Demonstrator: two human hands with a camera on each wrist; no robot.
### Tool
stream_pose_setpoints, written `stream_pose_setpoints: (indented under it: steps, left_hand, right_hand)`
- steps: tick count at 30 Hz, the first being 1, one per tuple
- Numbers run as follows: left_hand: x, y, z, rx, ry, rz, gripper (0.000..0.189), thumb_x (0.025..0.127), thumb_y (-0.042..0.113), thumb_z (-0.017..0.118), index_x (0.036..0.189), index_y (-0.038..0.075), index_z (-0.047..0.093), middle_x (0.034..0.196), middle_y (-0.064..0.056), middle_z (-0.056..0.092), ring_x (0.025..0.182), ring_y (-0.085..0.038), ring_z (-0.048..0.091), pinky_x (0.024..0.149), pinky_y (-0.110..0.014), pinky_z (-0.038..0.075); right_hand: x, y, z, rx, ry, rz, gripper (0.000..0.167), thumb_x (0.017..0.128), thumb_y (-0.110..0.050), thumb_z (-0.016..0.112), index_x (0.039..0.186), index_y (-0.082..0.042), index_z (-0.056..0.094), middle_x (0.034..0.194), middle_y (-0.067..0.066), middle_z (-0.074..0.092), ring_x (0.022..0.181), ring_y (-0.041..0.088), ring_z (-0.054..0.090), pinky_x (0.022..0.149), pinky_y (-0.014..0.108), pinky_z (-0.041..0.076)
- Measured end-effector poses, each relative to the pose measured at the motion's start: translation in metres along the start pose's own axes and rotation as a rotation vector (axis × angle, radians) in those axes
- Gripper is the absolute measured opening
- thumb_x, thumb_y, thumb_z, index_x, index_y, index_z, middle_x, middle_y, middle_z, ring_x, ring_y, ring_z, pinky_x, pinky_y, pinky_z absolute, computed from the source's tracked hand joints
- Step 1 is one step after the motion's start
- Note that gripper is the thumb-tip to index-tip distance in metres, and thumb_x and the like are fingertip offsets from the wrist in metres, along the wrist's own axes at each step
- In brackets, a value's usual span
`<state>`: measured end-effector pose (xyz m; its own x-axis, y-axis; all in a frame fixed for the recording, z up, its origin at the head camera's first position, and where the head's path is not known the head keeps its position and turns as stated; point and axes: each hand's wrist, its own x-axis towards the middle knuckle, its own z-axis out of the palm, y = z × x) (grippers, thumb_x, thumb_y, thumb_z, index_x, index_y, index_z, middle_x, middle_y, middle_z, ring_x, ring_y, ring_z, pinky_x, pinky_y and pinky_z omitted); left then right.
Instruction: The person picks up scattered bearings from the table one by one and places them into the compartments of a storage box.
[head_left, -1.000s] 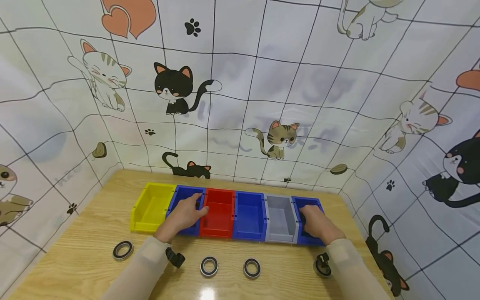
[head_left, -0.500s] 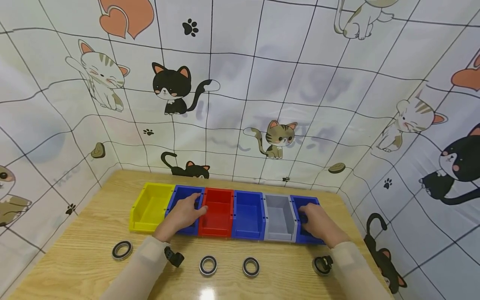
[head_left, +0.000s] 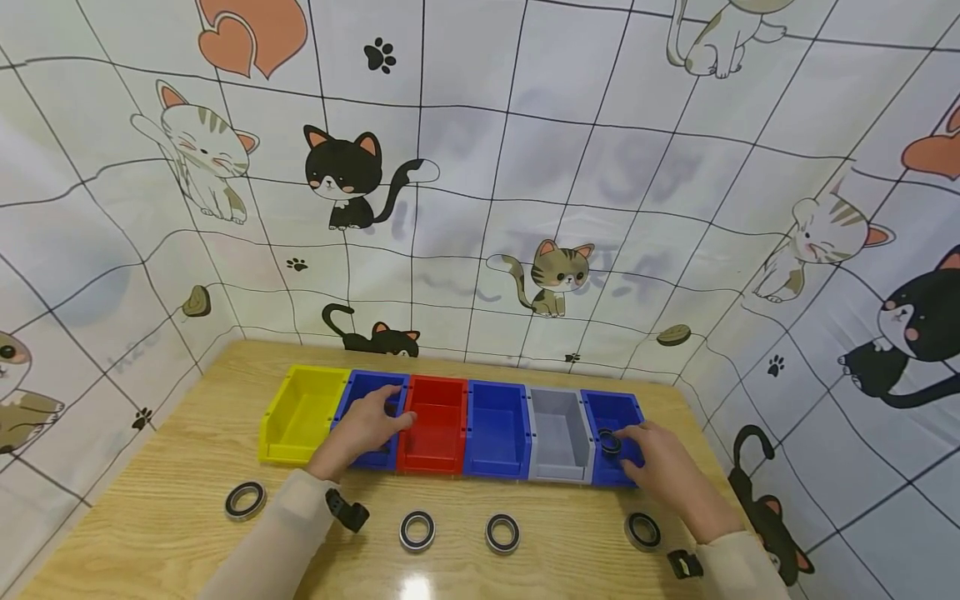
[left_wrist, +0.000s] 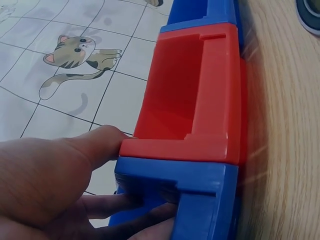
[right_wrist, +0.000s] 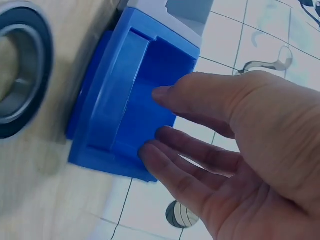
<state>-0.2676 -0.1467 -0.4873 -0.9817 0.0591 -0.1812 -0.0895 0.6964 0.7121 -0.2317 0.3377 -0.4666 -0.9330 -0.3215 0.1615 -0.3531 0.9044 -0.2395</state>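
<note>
your two hands reached over a wood-grain table (head_left: pixel 570 533), toward a row of six bins set side by side along its back edge. from the table's left edge to its right, you had a yellow bin (head_left: pixel 307 414), a left blue bin (head_left: pixel 369 381), a red bin (head_left: pixel 436 421), a middle blue bin (head_left: pixel 498 429), a grey bin (head_left: pixel 558 433) and a right blue bin (head_left: pixel 612 402).

your left hand (head_left: pixel 366 427) was loose, its fingers down inside the left blue bin and its thumb at the rim of the red bin. something dark showed under those fingers, too hidden to name.

your right hand (head_left: pixel 663 462) was loose too, thumb and fingers parted, at the right blue bin, the one nearest the table's right edge. a ring-shaped bearing (head_left: pixel 609 442) showed within that bin, toward its left wall, just beside your fingertips; whether it touched them could not be told.

in front of the bins, four more bearings lay flat: one near the table's left edge (head_left: pixel 244 501), two around the middle (head_left: pixel 417 532) (head_left: pixel 502 533), and one toward the right edge (head_left: pixel 642 532). you wore pale sleeves (head_left: pixel 270 542). beyond the back edge hung a white covering (head_left: pixel 465 158) printed with cats.
</note>
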Motion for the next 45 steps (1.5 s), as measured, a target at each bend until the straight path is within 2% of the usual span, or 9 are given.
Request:
stream_pose_setpoints:
  steps: [4, 6, 13, 18, 25, 31, 34, 38, 45]
  left_hand:
    - [0.0, -0.003, 0.0, -0.092, -0.014, -0.014, 0.08, 0.111, 0.035, 0.08, 0.175, 0.001, 0.046, 0.153, -0.032, 0.069, 0.114, -0.038, 0.081, 0.094, -0.054, 0.075]
    - [-0.001, -0.004, 0.0, -0.129, -0.021, -0.02, 0.08, 0.111, 0.033, 0.08, 0.175, 0.002, 0.045, 0.152, -0.031, 0.068, 0.116, -0.039, 0.081, 0.091, -0.052, 0.076]
    - [-0.004, -0.003, -0.002, -0.162, -0.034, -0.017, 0.082, 0.111, 0.035, 0.08, 0.176, 0.001, 0.044, 0.154, -0.032, 0.066, 0.12, -0.041, 0.08, 0.094, -0.056, 0.074]
    - [-0.003, -0.006, -0.003, -0.164, -0.035, -0.028, 0.083, 0.111, 0.036, 0.08, 0.177, 0.002, 0.043, 0.155, -0.033, 0.066, 0.119, -0.041, 0.08, 0.096, -0.056, 0.074]
    - [-0.002, -0.008, -0.003, -0.163, -0.042, -0.026, 0.082, 0.111, 0.035, 0.08, 0.176, 0.001, 0.043, 0.155, -0.033, 0.066, 0.118, -0.041, 0.08, 0.095, -0.056, 0.074]
    - [-0.003, -0.006, -0.002, -0.161, -0.043, -0.03, 0.081, 0.112, 0.035, 0.08, 0.176, 0.002, 0.044, 0.157, -0.032, 0.066, 0.12, -0.041, 0.08, 0.095, -0.056, 0.074]
    - [-0.003, -0.005, -0.002, -0.158, -0.043, -0.022, 0.082, 0.111, 0.035, 0.08, 0.176, 0.002, 0.043, 0.155, -0.033, 0.066, 0.119, -0.042, 0.08, 0.095, -0.056, 0.074]
    - [-0.003, -0.004, -0.003, -0.158, -0.044, -0.016, 0.083, 0.111, 0.036, 0.081, 0.176, 0.001, 0.043, 0.155, -0.034, 0.066, 0.118, -0.041, 0.08, 0.095, -0.056, 0.074]
    - [0.0, -0.004, -0.002, -0.16, -0.044, -0.027, 0.082, 0.111, 0.035, 0.081, 0.176, 0.001, 0.044, 0.157, -0.034, 0.066, 0.121, -0.043, 0.08, 0.095, -0.056, 0.074]
  right_hand:
    - [-0.016, 0.001, -0.004, 0.025, 0.005, 0.028, 0.035, 0.091, -0.001, 0.094, 0.124, 0.001, 0.084, 0.115, 0.02, 0.08, 0.098, 0.033, 0.08, 0.081, 0.05, 0.07]
    - [-0.023, 0.001, -0.005, 0.039, -0.007, 0.04, 0.034, 0.092, -0.003, 0.094, 0.124, -0.001, 0.085, 0.112, 0.018, 0.078, 0.093, 0.026, 0.077, 0.074, 0.041, 0.068]
    - [-0.045, 0.006, -0.001, 0.085, -0.125, 0.128, 0.034, 0.095, -0.019, 0.096, 0.126, -0.01, 0.086, 0.112, 0.009, 0.079, 0.099, 0.025, 0.077, 0.076, 0.038, 0.065]
    - [-0.055, 0.005, 0.007, 0.086, -0.217, 0.194, 0.042, 0.091, -0.03, 0.101, 0.126, -0.013, 0.086, 0.114, 0.006, 0.076, 0.098, 0.02, 0.071, 0.078, 0.038, 0.062]
    - [-0.068, 0.004, 0.014, 0.107, -0.294, 0.257, 0.044, 0.088, -0.032, 0.104, 0.125, -0.019, 0.085, 0.114, 0.001, 0.074, 0.099, 0.017, 0.069, 0.084, 0.044, 0.064]
    - [-0.075, 0.005, 0.018, 0.142, -0.334, 0.284, 0.05, 0.083, -0.029, 0.107, 0.126, -0.02, 0.084, 0.115, 0.001, 0.074, 0.1, 0.016, 0.07, 0.085, 0.041, 0.067]
    - [-0.076, 0.006, 0.019, 0.156, -0.328, 0.267, 0.051, 0.082, -0.024, 0.107, 0.127, -0.02, 0.083, 0.117, 0.001, 0.075, 0.101, 0.017, 0.072, 0.084, 0.039, 0.068]
    - [-0.076, 0.007, 0.021, 0.144, -0.309, 0.198, 0.047, 0.084, -0.022, 0.106, 0.125, -0.019, 0.083, 0.122, 0.001, 0.078, 0.107, 0.021, 0.077, 0.088, 0.039, 0.07]
    - [-0.072, 0.006, 0.022, 0.113, -0.266, 0.151, 0.04, 0.085, -0.022, 0.105, 0.119, -0.02, 0.084, 0.117, -0.004, 0.079, 0.107, 0.019, 0.079, 0.089, 0.034, 0.07]
